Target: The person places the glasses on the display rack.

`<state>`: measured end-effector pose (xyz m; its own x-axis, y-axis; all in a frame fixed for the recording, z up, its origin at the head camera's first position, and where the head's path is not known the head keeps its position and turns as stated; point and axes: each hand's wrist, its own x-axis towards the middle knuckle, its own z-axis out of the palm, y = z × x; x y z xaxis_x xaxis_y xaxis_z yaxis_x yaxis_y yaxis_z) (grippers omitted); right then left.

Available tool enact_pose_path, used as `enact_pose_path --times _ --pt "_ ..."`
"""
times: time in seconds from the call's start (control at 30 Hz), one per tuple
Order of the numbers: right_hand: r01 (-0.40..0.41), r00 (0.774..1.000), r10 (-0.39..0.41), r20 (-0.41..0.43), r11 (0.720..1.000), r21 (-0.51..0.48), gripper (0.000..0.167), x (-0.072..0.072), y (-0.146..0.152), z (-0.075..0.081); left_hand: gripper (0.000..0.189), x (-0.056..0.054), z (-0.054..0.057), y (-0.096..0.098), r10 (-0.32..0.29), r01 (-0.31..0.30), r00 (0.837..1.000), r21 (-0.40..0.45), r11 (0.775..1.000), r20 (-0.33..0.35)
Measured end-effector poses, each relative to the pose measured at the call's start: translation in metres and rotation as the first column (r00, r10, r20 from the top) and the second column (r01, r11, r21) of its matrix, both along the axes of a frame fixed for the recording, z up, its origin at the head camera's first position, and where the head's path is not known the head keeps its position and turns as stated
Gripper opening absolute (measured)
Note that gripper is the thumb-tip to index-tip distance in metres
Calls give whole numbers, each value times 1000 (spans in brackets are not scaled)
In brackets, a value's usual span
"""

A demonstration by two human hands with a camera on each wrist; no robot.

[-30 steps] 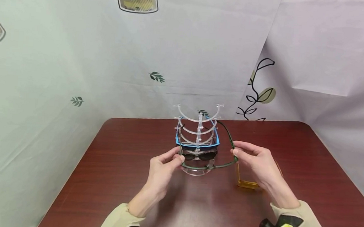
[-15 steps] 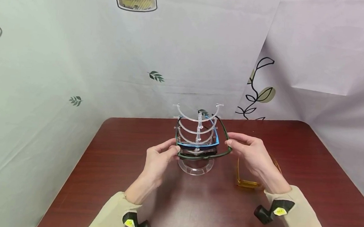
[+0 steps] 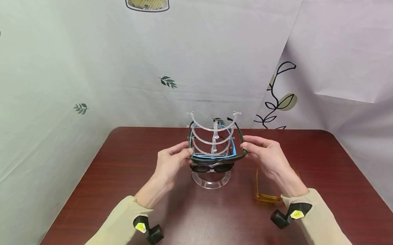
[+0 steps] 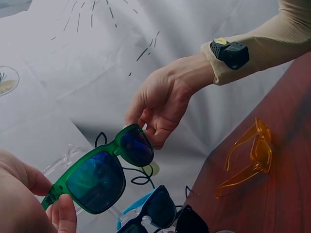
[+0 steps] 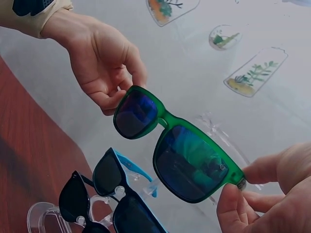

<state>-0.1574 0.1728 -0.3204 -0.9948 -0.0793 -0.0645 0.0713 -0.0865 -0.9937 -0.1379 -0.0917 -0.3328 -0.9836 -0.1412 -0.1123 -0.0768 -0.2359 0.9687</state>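
Observation:
Both hands hold a pair of green-framed sunglasses [image 5: 194, 167] with dark blue-green lenses by its two front corners. My left hand [image 3: 169, 167] pinches the corner on the left between thumb and fingers. On the other side my right hand [image 3: 271, 161] pinches the opposite corner. The temples point away, around the sides of a clear display stand [image 3: 214, 145] with several curved tiers. Lower on that stand sit blue-and-black sunglasses [image 5: 132, 213], and beneath them black sunglasses [image 3: 210, 168]. Whether the green pair touches the stand cannot be told.
Amber-yellow glasses [image 4: 262, 153] lie on the dark red-brown table [image 3: 127, 163], right of the stand and partly behind my right forearm in the head view. Behind the table hangs a pale printed cloth [image 3: 202, 53]. The stand's round clear base [image 3: 209, 185] rests on the table.
Both hands have moved the green sunglasses away from me and slightly left, bringing them closer around the stand. The black pair shows below them now. Both hands keep their hold.

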Motion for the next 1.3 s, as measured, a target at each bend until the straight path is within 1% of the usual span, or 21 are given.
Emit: enact_pose_path --times 0.1,0.37,0.63,0.83,1.0,1.13,1.3 --pt "-1 1000 1 1 1000 -25 48 -4 -2 1 39 -4 1 -2 -3 3 1000 9 1000 2" --pt "8 1000 -8 17 1000 -16 47 -15 -3 3 37 -17 6 -4 -19 18 1000 51 999 21" --pt "7 1000 -6 31 1000 -14 49 -22 -5 6 40 -29 9 -7 -46 43 998 76 996 36" --pt "-3 1000 3 27 1000 -1 46 -27 -6 7 37 -34 11 -8 -44 40 997 60 997 65" --pt "-3 999 3 33 1000 7 46 -32 -8 7 37 -39 11 -11 -48 45 996 39 998 81" --pt "3 999 -4 43 1000 21 45 -36 -9 6 36 -43 10 -12 -52 50 996 28 998 79" --pt "4 999 -4 49 1000 8 45 -40 -10 3 35 -47 9 -12 -47 46 996 24 999 70"
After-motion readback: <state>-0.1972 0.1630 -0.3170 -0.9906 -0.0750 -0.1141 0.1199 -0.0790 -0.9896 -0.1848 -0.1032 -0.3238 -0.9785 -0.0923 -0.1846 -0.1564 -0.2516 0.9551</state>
